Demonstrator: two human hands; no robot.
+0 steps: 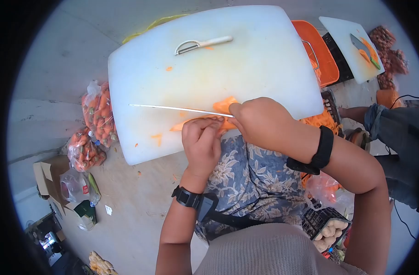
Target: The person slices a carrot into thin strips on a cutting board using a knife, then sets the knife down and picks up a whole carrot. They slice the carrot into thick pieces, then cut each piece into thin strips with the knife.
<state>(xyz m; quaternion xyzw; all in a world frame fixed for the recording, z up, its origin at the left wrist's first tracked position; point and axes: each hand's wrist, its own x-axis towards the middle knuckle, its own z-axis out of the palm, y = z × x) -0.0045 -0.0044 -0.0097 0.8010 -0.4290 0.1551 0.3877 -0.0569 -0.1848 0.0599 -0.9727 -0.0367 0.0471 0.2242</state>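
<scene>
Beyond the ribbed shirt (264, 251), the right hand (260, 121) grips the knife (172, 108); the left hand (202, 141), pinning the carrot (228, 124), should curl clear.

We grip a knife (172, 108) in our right hand (260, 120) | our left hand (202, 143) holds carrot (228, 124) | peeler (202, 44) lies on white board (260, 68)

A large white plastic cutting board (255, 59) carries a white-handled metal peeler (214, 41), orange carrot pieces (224, 104) and small orange scraps (168, 68).
</scene>
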